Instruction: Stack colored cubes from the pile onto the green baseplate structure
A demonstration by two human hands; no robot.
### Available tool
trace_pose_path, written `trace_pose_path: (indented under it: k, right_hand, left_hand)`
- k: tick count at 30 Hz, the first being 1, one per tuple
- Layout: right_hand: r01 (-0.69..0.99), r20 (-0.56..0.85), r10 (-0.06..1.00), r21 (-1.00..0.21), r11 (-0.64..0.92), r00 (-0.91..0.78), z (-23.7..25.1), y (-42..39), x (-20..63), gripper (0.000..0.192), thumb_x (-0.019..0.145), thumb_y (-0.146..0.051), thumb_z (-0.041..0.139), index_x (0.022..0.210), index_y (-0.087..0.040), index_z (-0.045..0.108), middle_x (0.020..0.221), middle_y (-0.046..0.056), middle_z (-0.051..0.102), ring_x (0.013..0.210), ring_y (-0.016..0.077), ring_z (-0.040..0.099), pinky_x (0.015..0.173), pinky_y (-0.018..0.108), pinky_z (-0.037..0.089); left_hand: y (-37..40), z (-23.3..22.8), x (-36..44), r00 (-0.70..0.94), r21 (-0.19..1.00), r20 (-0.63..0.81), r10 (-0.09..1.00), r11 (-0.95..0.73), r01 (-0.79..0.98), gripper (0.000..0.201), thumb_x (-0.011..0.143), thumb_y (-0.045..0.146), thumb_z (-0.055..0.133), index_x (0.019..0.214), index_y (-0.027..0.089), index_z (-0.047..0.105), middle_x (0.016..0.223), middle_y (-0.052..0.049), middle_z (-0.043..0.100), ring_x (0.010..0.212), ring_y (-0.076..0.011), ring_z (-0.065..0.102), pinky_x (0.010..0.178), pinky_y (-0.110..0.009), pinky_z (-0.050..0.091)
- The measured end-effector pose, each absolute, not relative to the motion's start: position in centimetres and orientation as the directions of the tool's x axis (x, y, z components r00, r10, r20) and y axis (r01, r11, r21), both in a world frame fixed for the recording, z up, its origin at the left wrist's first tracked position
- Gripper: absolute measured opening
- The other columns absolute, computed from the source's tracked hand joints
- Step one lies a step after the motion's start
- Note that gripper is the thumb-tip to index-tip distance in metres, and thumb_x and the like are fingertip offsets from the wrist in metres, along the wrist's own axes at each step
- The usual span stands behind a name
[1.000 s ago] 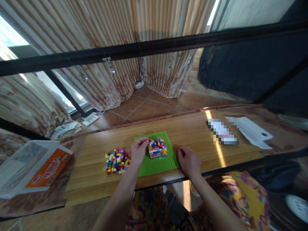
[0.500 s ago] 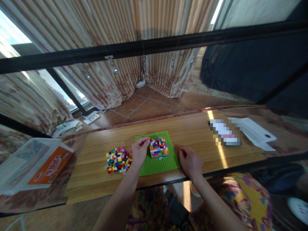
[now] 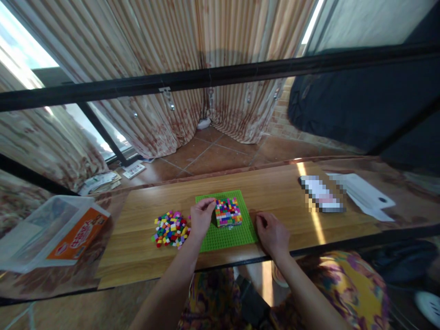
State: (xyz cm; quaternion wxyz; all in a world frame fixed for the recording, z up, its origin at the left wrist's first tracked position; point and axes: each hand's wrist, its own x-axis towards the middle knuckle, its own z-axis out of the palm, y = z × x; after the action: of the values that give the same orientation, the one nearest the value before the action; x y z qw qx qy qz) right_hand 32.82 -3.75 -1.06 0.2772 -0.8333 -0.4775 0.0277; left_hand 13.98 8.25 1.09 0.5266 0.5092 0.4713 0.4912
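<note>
On the green studded baseplate [image 3: 206, 242] stands a low block of many-coloured toy bricks [image 3: 228, 211]. My left hand [image 3: 201, 214] reaches over the plate's left side, thumb and forefinger pinched together at the block's far left corner. Whatever sits between those fingertips is too small to make out. Left of this hand lies a heap of loose small bricks [image 3: 171, 229] in mixed colours. My right hand [image 3: 272, 233] rests on the table beside the plate's right edge, fingers curled in, with nothing seen in it.
The wooden table [image 3: 134, 256] is long and narrow. A clear plastic box [image 3: 44, 206] with an orange label stands at the left. A blurred phone-like thing [image 3: 321, 195] and a white sheet [image 3: 367, 190] lie at the right. A dark bar [image 3: 237, 73] runs across beyond the table.
The whole view has shifted slightly as the head moved. My left hand stays at the block's far left corner, its pinch nearly unchanged. My right hand rests in the same place.
</note>
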Motion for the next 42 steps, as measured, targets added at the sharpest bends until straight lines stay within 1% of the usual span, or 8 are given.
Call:
trace_pose_path:
  k: [2, 7, 10, 14, 25, 32, 38, 42]
  right_hand:
    - [0.779, 0.214, 0.811, -0.488, -0.394, 0.544, -1.0, -3.8, 32.9, 0.022, 0.091, -0.029, 0.049, 0.096, -0.022, 0.07, 0.095, 0.004, 0.07, 0.076, 0.0147, 0.06, 0.058, 0.026, 0.03]
    - [0.788, 0.231, 0.815, -0.487, -0.376, 0.531, -0.9, -3.8, 32.9, 0.022, 0.091, -0.028, 0.049, 0.095, -0.021, 0.07, 0.095, 0.004, 0.07, 0.075, 0.0143, 0.059, 0.058, 0.026, 0.029]
    - [0.785, 0.234, 0.807, -0.483, -0.388, 0.542, -1.0, -3.8, 32.9, 0.021, 0.091, -0.027, 0.05, 0.096, -0.022, 0.07, 0.095, 0.004, 0.07, 0.075, 0.0143, 0.06, 0.059, 0.026, 0.03]
    - [0.784, 0.241, 0.802, -0.484, -0.389, 0.547, -1.1, -3.7, 32.9, 0.022, 0.091, -0.028, 0.05, 0.097, -0.022, 0.07, 0.097, 0.004, 0.07, 0.078, 0.015, 0.06, 0.06, 0.026, 0.031]
    - [0.776, 0.219, 0.808, -0.494, -0.391, 0.546, -0.9, -3.7, 32.7, 0.024, 0.092, -0.029, 0.047, 0.096, -0.023, 0.07, 0.094, 0.003, 0.07, 0.078, 0.0153, 0.061, 0.061, 0.025, 0.033]
    - [0.781, 0.235, 0.812, -0.505, -0.367, 0.534, -0.8, -3.8, 32.7, 0.026, 0.093, -0.03, 0.046, 0.095, -0.022, 0.07, 0.094, 0.004, 0.07, 0.078, 0.0155, 0.061, 0.061, 0.026, 0.034]
    - [0.778, 0.215, 0.816, -0.499, -0.381, 0.537, -0.6, -3.8, 32.6, 0.025, 0.093, -0.03, 0.046, 0.096, -0.023, 0.07, 0.094, 0.003, 0.07, 0.078, 0.0155, 0.061, 0.061, 0.026, 0.034]
    - [0.775, 0.209, 0.816, -0.503, -0.383, 0.539, -0.5, -3.8, 32.6, 0.024, 0.093, -0.03, 0.046, 0.095, -0.023, 0.07, 0.095, 0.003, 0.07, 0.079, 0.0156, 0.061, 0.061, 0.026, 0.033]
  left_hand:
    - [8.2, 1.0, 14.0, 0.08, 0.999, 0.01, 0.997, -0.007, -0.046, 0.022, 0.07, 0.031, 0.071, 0.084, 0.015, 0.074, 0.087, -0.006, 0.075, 0.082, -0.0176, 0.068, 0.082, -0.032, 0.053]
    - [8.1, 1.0, 13.8, 0.111, 0.996, 0.013, 0.994, -0.002, -0.095, 0.032, 0.072, 0.034, 0.07, 0.099, 0.017, 0.072, 0.099, -0.007, 0.074, 0.092, -0.0186, 0.068, 0.088, -0.032, 0.051]
    - [8.3, 0.9, 13.9, 0.106, 0.998, 0.008, 0.994, -0.001, -0.066, 0.029, 0.076, 0.039, 0.065, 0.094, 0.018, 0.074, 0.096, -0.006, 0.074, 0.09, -0.0188, 0.067, 0.084, -0.031, 0.051]
    - [8.5, 0.5, 14.2, 0.114, 1.0, 0.012, 0.993, -0.012, 0.003, 0.03, 0.08, 0.042, 0.06, 0.087, 0.017, 0.075, 0.085, -0.004, 0.075, 0.08, -0.0182, 0.066, 0.073, -0.027, 0.05]
    - [8.4, -0.6, 14.8, 0.058, 0.995, 0.062, 0.996, -0.066, 0.077, 0.03, 0.081, 0.043, 0.06, 0.085, 0.017, 0.075, 0.072, 0.001, 0.071, 0.064, -0.0147, 0.061, 0.057, -0.021, 0.043]
    - [8.1, 0.7, 14.9, 0.056, 0.983, 0.096, 0.994, -0.103, 0.15, 0.027, 0.082, 0.038, 0.059, 0.079, 0.017, 0.075, 0.068, 0.002, 0.068, 0.065, -0.0143, 0.059, 0.059, -0.021, 0.043]
    - [8.1, 0.9, 14.9, 0.07, 0.975, 0.123, 0.99, -0.134, 0.178, 0.026, 0.083, 0.036, 0.057, 0.082, 0.017, 0.075, 0.075, 0.002, 0.07, 0.073, -0.0157, 0.062, 0.064, -0.021, 0.046]
    - [8.2, 0.6, 14.8, 0.079, 0.973, 0.137, 0.987, -0.149, 0.179, 0.027, 0.084, 0.036, 0.056, 0.083, 0.017, 0.075, 0.076, 0.001, 0.07, 0.074, -0.016, 0.063, 0.065, -0.022, 0.046]
